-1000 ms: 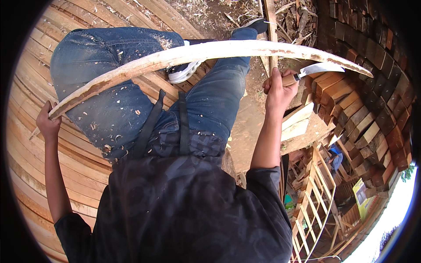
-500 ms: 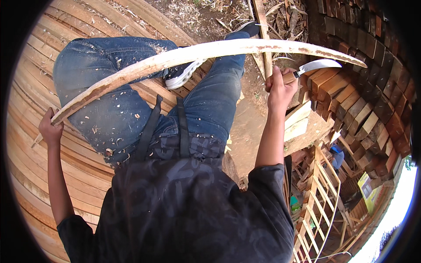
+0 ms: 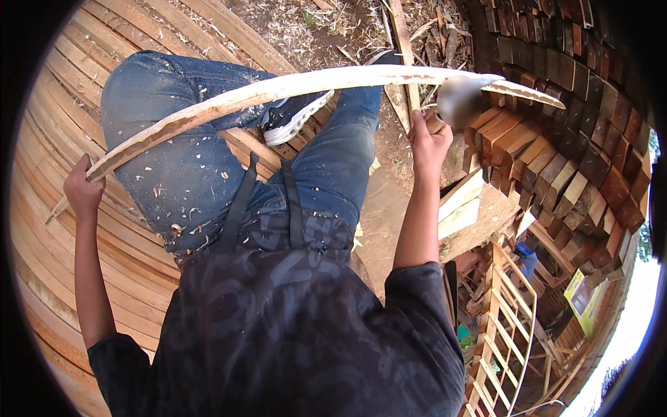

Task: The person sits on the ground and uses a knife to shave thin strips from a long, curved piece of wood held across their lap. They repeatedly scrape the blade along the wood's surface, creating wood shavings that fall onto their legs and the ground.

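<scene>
A long pale wooden strip, with a brown uncut patch along its edge, lies across my bent leg and reaches out to the right. It looks curved in this view. My left hand is closed round its near left end. In my right hand is the wooden handle of a curved-blade knife. Its blade is smeared into a grey blur that overlaps the strip toward its right end; I cannot tell whether it touches the wood. Wood chips are scattered over my jeans.
Sawn planks lie under me on the left. To the right rises a tall stack of cut timber. Shavings and wood scraps litter the ground ahead. A wooden lattice frame and a person in blue are at the lower right.
My right hand has moved a little left and down, and the knife blade has swung up and left over the strip, now blurred. The strip's right end has shifted slightly left and down.
</scene>
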A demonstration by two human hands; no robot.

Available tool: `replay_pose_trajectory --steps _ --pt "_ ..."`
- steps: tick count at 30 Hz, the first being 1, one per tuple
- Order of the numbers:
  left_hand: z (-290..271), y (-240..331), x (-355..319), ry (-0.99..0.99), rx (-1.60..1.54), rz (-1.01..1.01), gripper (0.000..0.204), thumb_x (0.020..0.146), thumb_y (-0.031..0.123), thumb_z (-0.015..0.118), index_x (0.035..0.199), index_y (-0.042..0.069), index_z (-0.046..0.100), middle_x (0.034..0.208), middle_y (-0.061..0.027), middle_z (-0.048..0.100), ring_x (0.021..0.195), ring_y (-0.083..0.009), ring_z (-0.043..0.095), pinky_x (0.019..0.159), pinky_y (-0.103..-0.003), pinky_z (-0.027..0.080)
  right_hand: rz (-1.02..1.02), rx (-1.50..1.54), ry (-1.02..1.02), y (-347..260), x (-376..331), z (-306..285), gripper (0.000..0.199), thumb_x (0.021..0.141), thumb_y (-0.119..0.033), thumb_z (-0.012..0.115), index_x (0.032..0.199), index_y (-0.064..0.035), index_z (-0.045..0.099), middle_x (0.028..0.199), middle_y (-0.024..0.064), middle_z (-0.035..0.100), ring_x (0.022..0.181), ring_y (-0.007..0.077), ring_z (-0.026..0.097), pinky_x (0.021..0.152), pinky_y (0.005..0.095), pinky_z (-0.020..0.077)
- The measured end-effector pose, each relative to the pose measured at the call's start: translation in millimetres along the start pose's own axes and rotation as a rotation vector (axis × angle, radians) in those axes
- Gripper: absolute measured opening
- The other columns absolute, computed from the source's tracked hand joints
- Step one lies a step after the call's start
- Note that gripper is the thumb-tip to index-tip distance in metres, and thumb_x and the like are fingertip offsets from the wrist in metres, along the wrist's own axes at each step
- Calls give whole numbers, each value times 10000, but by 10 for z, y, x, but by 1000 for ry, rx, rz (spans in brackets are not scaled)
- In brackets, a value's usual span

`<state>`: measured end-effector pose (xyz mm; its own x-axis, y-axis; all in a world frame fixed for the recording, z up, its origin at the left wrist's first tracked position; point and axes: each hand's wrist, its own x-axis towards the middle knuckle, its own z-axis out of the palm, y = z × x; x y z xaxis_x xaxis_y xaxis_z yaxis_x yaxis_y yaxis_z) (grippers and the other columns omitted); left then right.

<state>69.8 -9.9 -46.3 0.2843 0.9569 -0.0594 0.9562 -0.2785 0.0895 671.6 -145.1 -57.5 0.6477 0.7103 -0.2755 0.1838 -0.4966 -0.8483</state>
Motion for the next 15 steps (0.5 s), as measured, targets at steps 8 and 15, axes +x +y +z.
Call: replay_pose_trajectory --steps 8,15 --pt "63 35 -22 65 8 -17 147 690 107 645 779 43 547 694 -137 578 652 -344 580 580 -396 451 -36 -18 45 -36 -81 -25 207 826 -52 629 735 -35 444 570 38 474 496 96 448 456 266 393" --pt "81 -37 -47 85 -3 3 154 752 182 668 810 70 580 705 -132 591 665 -345 582 574 -398 446 -29 -131 -99 -43 -159 2 166 820 -73 648 776 -29 494 573 -5 472 495 83 429 464 280 380"
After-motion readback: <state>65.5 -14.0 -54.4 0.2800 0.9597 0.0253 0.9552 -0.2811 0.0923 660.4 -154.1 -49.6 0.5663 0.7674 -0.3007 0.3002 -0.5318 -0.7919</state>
